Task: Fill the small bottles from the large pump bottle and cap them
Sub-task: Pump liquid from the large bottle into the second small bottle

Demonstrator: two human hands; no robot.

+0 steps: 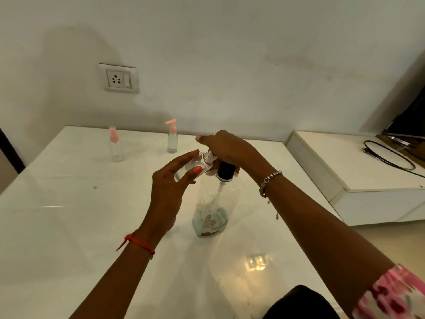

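Clear pump bottle (212,203), black collar, nearly empty

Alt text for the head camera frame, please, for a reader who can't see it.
A person's left hand holds a small clear bottle tilted at the spout of a large pump bottle while the right hand rests on its black pump. Two more small bottles, one with a pink sprayer and one with a pink pump, stand farther back on the white table.
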